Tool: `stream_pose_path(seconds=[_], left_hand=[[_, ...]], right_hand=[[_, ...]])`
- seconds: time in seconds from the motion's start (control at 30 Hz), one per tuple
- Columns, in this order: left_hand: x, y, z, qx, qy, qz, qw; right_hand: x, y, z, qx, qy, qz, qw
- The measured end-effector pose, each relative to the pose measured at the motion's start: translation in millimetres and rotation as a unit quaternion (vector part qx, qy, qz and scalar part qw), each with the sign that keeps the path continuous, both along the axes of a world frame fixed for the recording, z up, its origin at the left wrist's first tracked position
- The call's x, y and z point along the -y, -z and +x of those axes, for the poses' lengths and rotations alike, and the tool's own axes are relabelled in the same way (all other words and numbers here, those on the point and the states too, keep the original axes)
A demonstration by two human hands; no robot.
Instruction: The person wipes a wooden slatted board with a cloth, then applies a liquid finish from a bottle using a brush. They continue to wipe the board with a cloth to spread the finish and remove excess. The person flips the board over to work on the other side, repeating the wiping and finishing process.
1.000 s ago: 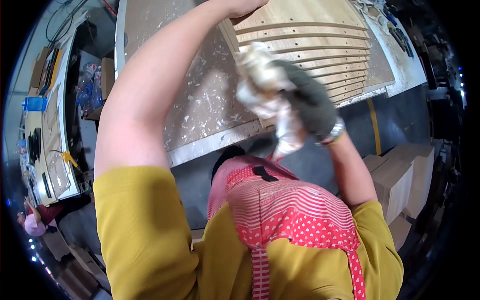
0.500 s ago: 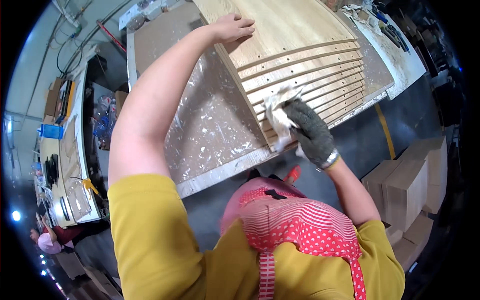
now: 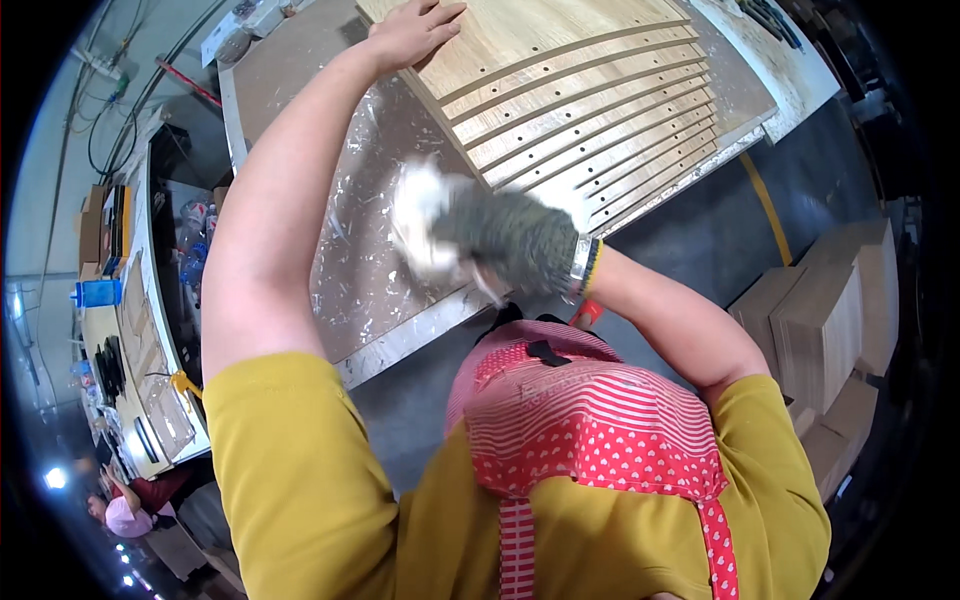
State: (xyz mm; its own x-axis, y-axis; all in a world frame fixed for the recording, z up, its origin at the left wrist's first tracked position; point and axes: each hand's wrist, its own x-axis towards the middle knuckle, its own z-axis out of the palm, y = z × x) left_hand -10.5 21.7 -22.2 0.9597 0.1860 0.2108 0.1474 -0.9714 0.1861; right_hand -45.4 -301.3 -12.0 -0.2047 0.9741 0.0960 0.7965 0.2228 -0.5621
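A stack of pale wooden boards (image 3: 560, 85) lies on the workbench, its staggered edges dotted with small dark holes. Bare and with fingers outstretched, my left hand (image 3: 415, 33) rests flat on the top board near its left edge. My right hand (image 3: 515, 238) wears a dark grey-green knitted glove and is closed around a white cloth (image 3: 420, 220). Both glove and cloth are smeared by motion. They are over the near left corner of the stack, with the cloth reaching past it above the bench top.
The workbench (image 3: 350, 285) has a brown, paint-spattered top. Hand tools (image 3: 770, 20) lie at its far right. Cardboard boxes (image 3: 815, 320) stand on the floor to the right. At left is another table (image 3: 150, 340) with assorted items; a person (image 3: 128, 510) is beyond it.
My right hand has swept left with the cloth, from the boards' stepped edges to beyond the stack's left side. My left hand stays on the top board; the whole view has shifted slightly.
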Motion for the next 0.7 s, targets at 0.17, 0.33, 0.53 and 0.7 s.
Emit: stream_pose_path(seconds=[0.17,0.33,0.53,0.7], left_hand=[[25,-9,-7,-0.031,-0.047,-0.019,0.998],[40,-12,-8,-0.034,-0.075,0.007,0.997],[33,-11,-12,-0.074,-0.072,0.002,0.995],[47,-25,-14,-0.066,-0.079,-0.021,0.994]], right_hand=[[94,-3,103,0.137,0.193,0.103,0.966],[111,69,185,-0.001,0.457,0.280,0.845],[85,57,7,-0.144,0.084,0.061,0.984],[146,28,86,-0.540,0.388,0.097,0.741]])
